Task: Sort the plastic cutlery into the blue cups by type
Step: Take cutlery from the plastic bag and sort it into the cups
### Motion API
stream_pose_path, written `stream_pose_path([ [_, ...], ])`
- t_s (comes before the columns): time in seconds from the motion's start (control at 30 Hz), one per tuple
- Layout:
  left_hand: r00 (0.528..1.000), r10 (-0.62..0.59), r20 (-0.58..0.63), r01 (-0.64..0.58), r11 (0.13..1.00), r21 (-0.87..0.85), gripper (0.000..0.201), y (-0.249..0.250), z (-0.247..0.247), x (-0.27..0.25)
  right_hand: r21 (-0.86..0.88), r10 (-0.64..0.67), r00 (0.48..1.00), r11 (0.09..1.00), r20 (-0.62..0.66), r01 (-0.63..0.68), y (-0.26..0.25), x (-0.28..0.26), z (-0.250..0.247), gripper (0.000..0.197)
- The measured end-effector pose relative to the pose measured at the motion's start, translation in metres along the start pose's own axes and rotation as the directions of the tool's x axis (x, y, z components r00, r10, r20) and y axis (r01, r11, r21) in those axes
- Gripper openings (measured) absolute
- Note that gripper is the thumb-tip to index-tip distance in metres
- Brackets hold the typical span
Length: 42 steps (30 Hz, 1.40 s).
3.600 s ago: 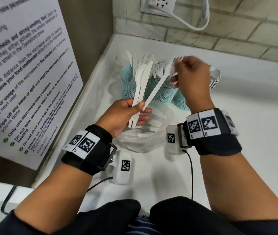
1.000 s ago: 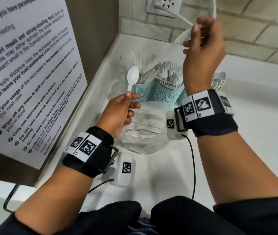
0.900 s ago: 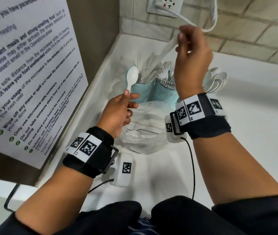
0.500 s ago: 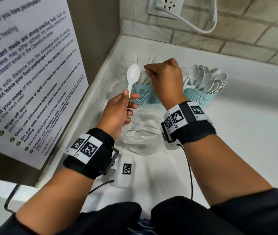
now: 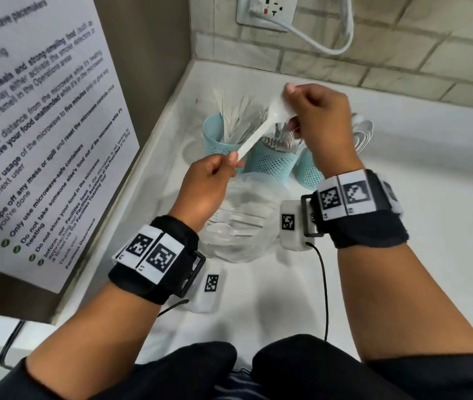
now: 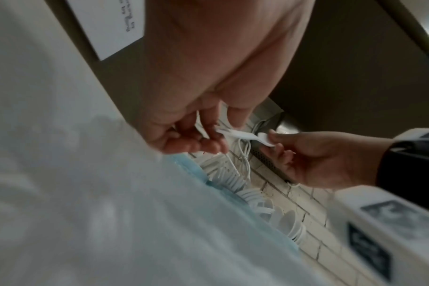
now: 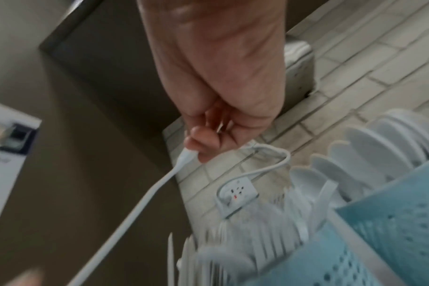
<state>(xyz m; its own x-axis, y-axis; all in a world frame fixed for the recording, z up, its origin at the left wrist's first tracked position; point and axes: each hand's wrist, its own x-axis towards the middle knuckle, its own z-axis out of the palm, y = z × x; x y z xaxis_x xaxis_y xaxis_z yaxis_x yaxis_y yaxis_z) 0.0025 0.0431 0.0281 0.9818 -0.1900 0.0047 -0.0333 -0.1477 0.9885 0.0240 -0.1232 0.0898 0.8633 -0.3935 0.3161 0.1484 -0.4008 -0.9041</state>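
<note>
**Spoon held between both hands, over the cups**

My left hand (image 5: 206,183) pinches the spoon (image 5: 258,134) by its handle end; my right hand (image 5: 320,122) pinches its bowl. It looks light, thin and slippery, so I'd grip the handle. The far blue cups (image 5: 273,163) hold knives, forks and spoons. The clear bag (image 5: 244,226) on the table (image 5: 431,226) holds more.

White plastic spoon (image 5: 261,129) tilted above three blue cups (image 5: 273,163)

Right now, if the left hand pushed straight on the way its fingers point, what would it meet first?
Judging by the head view, the left hand, pinching the spoon by its handle, points up-right along it toward the right hand gripping the bowl end. It would probably meet that hand first; depth is unclear.
</note>
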Motion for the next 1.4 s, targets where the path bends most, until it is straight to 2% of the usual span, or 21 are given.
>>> stream_pose_path([
  [0.1,0.992,0.108,-0.064,-0.085,0.951,0.296,0.014,-0.003,-0.009,0.005,0.116,0.016,0.958,0.993,-0.285,0.017,-0.005,0.01,-0.034,0.028],
  [0.2,0.997,0.069,-0.03,-0.044,0.859,0.51,0.005,-0.004,-0.019,0.007,-0.03,-0.17,0.82,0.983,-0.546,0.183,-0.012,0.017,-0.065,0.025],
  [0.3,0.994,-0.073,0.082,0.021,0.86,0.511,0.009,-0.003,-0.022,0.006,-0.26,-0.366,0.683,0.93,-0.632,0.258,-0.012,0.022,-0.086,0.024],
  [0.37,0.983,-0.135,0.127,0.046,0.841,0.539,0.019,-0.003,-0.019,0.005,-0.385,-0.431,0.659,0.895,-0.617,0.225,-0.006,0.025,-0.093,0.026],
  [0.4,0.978,-0.154,0.142,0.052,0.835,0.548,0.022,-0.003,-0.018,0.004,-0.442,-0.439,0.673,0.878,-0.595,0.182,-0.001,0.025,-0.095,0.03],
  [0.47,0.97,-0.184,0.159,0.067,0.831,0.552,0.025,-0.003,-0.016,0.003,-0.536,-0.409,0.736,0.841,-0.539,0.074,0.008,0.023,-0.096,0.043],
  [0.57,0.962,-0.211,0.172,0.083,0.83,0.552,0.027,-0.004,-0.015,0.003,-0.64,-0.318,0.836,0.767,-0.448,-0.051,0.012,0.014,-0.087,0.039],
  [0.63,0.962,-0.213,0.169,0.091,0.838,0.538,0.026,-0.004,-0.015,0.003,-0.655,-0.254,0.882,0.751,-0.397,-0.079,0.019,0.009,-0.08,0.036],
  [0.73,0.967,-0.2,0.158,0.089,0.846,0.525,0.026,-0.004,-0.017,0.003,-0.684,-0.184,0.936,0.726,-0.3,-0.077,0.038,0.006,-0.07,0.033],
  [0.8,0.97,-0.186,0.159,0.077,0.849,0.523,0.024,-0.004,-0.017,0.003,-0.74,-0.105,0.961,0.66,-0.257,-0.126,0.049,0.001,-0.064,0.033],
  [0.93,0.972,-0.157,0.174,0.043,0.849,0.526,0.021,-0.003,-0.019,0.001,-0.767,-0.016,0.977,0.622,-0.213,-0.158,0.056,-0.007,-0.059,0.031],
  [1.03,0.973,-0.156,0.171,0.04,0.842,0.538,0.02,-0.004,-0.02,0.002,-0.726,0.038,0.973,0.659,-0.23,-0.197,0.047,-0.001,-0.059,0.034],
  [1.1,0.971,-0.175,0.163,0.058,0.834,0.549,0.02,-0.005,-0.02,0.002,-0.648,-0.049,0.976,0.755,-0.212,-0.102,0.034,0.002,-0.058,0.033],
  [1.13,0.97,-0.183,0.158,0.066,0.83,0.554,0.021,-0.006,-0.019,0.003,-0.55,-0.093,0.981,0.835,-0.168,-0.015,0.023,0.001,-0.057,0.029],
  [1.17,0.97,-0.188,0.154,0.071,0.826,0.559,0.023,-0.006,-0.019,0.003,-0.419,-0.077,0.994,0.907,-0.083,0.036,0.011,-0.002,-0.056,0.025],
  [1.2,0.97,-0.189,0.15,0.074,0.825,0.56,0.025,-0.007,-0.019,0.004,-0.302,-0.024,0.998,0.952,0.059,0.041,-0.002,-0.007,-0.055,0.022],
  [1.23,0.971,-0.187,0.148,0.074,0.825,0.56,0.027,-0.008,-0.019,0.004,-0.259,0.051,0.968,0.966,0.245,0.015,-0.013,-0.013,-0.051,0.022],
  [1.27,0.973,-0.18,0.145,0.07,0.827,0.557,0.029,-0.008,-0.019,0.004,-0.268,0.139,0.89,0.963,0.433,-0.02,-0.022,-0.019,-0.046,0.021],
  [1.3,0.975,-0.17,0.142,0.063,0.829,0.556,0.031,-0.008,-0.018,0.005,-0.3,0.227,0.778,0.953,0.585,-0.052,-0.028,-0.025,-0.037,0.02],
  [1.37,0.98,-0.145,0.134,0.046,0.829,0.557,0.034,-0.006,-0.016,0.004,-0.396,0.363,0.563,0.916,0.742,-0.068,-0.026,-0.036,-0.015,0.018],
  [1.4,0.982,-0.134,0.13,0.039,0.828,0.559,0.035,-0.005,-0.016,0.004,-0.482,0.417,0.506,0.876,0.755,-0.002,-0.02,-0.041,-0.002,0.02],
])
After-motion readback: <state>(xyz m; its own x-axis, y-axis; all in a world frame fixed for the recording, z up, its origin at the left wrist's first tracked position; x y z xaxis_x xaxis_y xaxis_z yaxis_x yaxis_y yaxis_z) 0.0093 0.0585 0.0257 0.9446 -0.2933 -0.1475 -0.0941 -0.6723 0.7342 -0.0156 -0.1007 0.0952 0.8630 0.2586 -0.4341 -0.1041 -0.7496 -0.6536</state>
